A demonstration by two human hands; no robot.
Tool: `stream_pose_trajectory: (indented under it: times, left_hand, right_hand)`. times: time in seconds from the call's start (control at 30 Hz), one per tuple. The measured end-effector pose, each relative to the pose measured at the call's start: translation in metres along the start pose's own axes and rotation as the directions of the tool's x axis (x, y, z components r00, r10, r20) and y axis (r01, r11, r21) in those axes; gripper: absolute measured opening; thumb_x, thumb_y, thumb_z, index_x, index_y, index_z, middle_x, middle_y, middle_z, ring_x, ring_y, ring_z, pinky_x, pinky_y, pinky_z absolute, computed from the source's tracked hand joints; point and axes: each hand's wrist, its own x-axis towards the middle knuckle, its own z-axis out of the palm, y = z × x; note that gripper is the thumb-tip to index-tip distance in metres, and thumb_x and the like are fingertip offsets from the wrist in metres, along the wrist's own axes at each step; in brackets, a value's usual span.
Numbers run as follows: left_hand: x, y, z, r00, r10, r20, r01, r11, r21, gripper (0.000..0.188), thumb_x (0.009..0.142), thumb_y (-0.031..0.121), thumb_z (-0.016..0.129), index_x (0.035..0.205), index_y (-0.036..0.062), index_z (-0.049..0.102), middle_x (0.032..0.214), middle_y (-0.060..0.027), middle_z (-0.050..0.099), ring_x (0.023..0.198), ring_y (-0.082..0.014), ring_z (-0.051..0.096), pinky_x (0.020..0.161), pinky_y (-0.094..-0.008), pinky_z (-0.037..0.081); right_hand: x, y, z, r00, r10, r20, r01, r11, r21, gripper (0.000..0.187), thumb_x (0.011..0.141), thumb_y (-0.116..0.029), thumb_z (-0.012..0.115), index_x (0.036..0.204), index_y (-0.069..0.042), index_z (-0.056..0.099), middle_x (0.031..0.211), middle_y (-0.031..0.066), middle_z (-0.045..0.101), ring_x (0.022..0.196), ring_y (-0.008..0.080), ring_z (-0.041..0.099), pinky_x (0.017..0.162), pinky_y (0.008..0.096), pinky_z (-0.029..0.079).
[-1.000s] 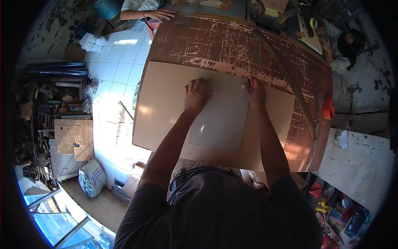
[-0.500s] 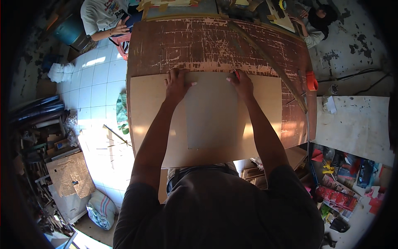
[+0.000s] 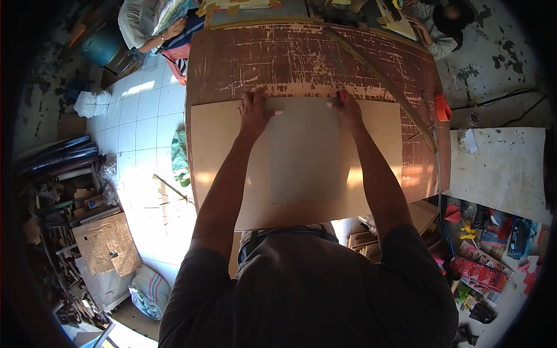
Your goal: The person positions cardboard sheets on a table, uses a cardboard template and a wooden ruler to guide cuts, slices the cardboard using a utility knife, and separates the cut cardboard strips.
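Both hands sit a touch farther up the sheet than half a second ago, now right at its far edge, and the view has swung so the worktop fills the centre. Left hand (image 3: pixel 255 113) lies flat, fingers spread, palm down on a smaller greyish card template (image 3: pixel 303 152) resting on top of a big pale cardboard sheet (image 3: pixel 223 156); looks like it is pinning the template so it does not slide. Right hand (image 3: pixel 347 110) is closed around a small red-tipped tool (image 3: pixel 341 96), maybe a cutter or marker, cannot tell which, held at the template's top right corner at about 1 o'clock from the sheet's middle.

Cardboard sheet is rectangular, tan, smooth, uncreased, sunlit patches on both sides; it covers the near half of the scored reddish-brown worktop (image 3: pixel 290 58) and overhangs its near edge toward the person's body. Template is upright-rectangular, duller, edges parallel to the sheet's.

A long metal straightedge (image 3: pixel 383 78) lies diagonally at 2 o'clock, apart from the hands. Small orange object (image 3: pixel 442 107) at the worktop's right rim. Another person (image 3: pixel 154 26) sits at 11 o'clock on the white tiled floor (image 3: pixel 130 122).
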Motion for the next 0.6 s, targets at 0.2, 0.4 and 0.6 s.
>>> stream_pose_trajectory:
  times: [0.2,0.4,0.6]
  left_hand:
    - [0.003,0.001,-0.003,0.999,-0.013,0.034,0.011,0.999,0.040,0.068,0.072,0.038,0.087,0.128,0.0165,0.056,0.130,-0.0132,0.043,0.126,-0.0378,0.041,0.106,-0.0530,0.034]
    - [0.003,-0.001,0.001,0.999,-0.003,0.039,0.002,1.000,0.022,0.068,0.072,0.039,0.087,0.128,0.0165,0.056,0.130,-0.0136,0.043,0.125,-0.0392,0.040,0.105,-0.0540,0.034]
    - [0.001,0.000,-0.002,0.999,-0.018,0.039,0.017,0.999,0.037,0.066,0.074,0.044,0.084,0.127,0.0171,0.055,0.128,-0.0126,0.044,0.124,-0.0372,0.042,0.104,-0.0542,0.035]
  right_hand:
    - [0.006,0.007,0.003,0.999,-0.051,-0.005,0.051,0.999,-0.003,0.048,0.077,-0.035,0.080,0.116,-0.013,0.062,0.110,0.0078,0.070,0.104,0.0276,0.067,0.091,0.0401,0.049]
    - [0.015,0.019,0.006,0.994,-0.114,-0.002,0.114,0.994,0.002,0.051,0.077,-0.036,0.082,0.117,-0.011,0.061,0.110,0.0088,0.070,0.104,0.0273,0.067,0.090,0.0402,0.050]
    - [0.019,0.022,0.010,0.989,-0.149,0.003,0.149,0.988,0.040,0.046,0.074,-0.029,0.082,0.109,-0.009,0.061,0.098,0.0087,0.067,0.094,0.0232,0.064,0.087,0.0360,0.048]
